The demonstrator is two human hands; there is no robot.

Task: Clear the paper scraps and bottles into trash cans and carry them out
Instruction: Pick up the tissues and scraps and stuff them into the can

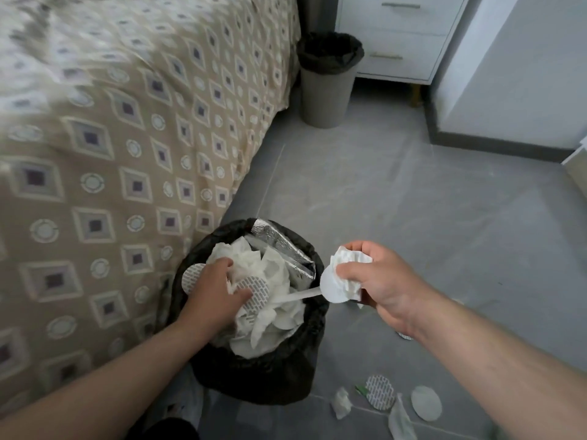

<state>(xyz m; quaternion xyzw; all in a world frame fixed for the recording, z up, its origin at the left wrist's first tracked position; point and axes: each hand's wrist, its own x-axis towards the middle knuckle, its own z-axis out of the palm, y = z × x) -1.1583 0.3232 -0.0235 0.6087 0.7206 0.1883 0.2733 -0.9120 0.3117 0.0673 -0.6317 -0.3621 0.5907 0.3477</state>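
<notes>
Scraps [380,396] on grey floor [413,201], bed [111,138] beside

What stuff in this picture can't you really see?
Head view:
- Inside the far trash can: its dark liner hides it.
- Bottom of the near trash can: buried under the paper heap.
- Left hand: unclear whether it grips paper or just presses.
- Floor disc: mostly behind the wrist of the right hand.
- Paper scrap: cut off by the bottom edge.
- Bed cover, top left: blurred.
</notes>
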